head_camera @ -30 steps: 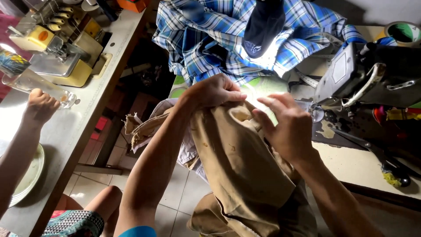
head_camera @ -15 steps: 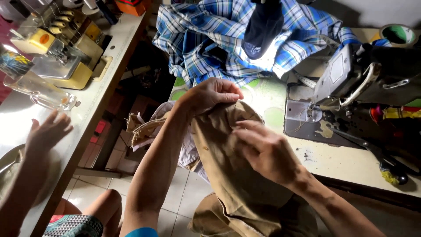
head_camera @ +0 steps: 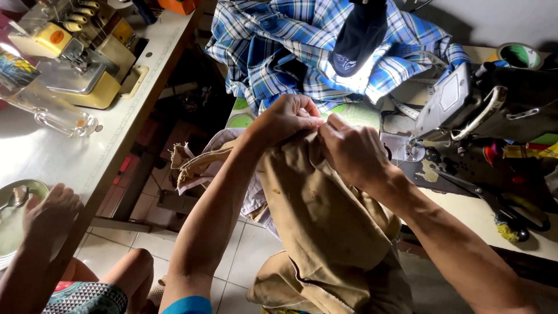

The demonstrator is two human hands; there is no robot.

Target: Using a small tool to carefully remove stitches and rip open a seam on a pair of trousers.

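A tan garment (head_camera: 325, 221) hangs from the table edge down toward the floor. My left hand (head_camera: 285, 119) pinches its top edge, fingers closed on the cloth. My right hand (head_camera: 351, 151) grips the same edge right beside it, so the two hands nearly touch. Just right of my hands stands a sewing machine (head_camera: 471, 110) with its needle plate (head_camera: 401, 148) close to my right hand. A blue plaid shirt (head_camera: 279, 52) lies heaped behind my hands, with a dark cap (head_camera: 357, 35) on top.
Another person's hand (head_camera: 49, 212) rests on the left table beside a plate (head_camera: 11, 227). On that table stand an overlock machine (head_camera: 75, 55) and a clear glass object (head_camera: 55, 119). Scissors (head_camera: 494, 203) lie at right, a tape roll (head_camera: 520, 55) far right.
My right hand has moved up and left to the garment's top edge, next to my left hand. The other person's hand has slid down the left table toward the plate.
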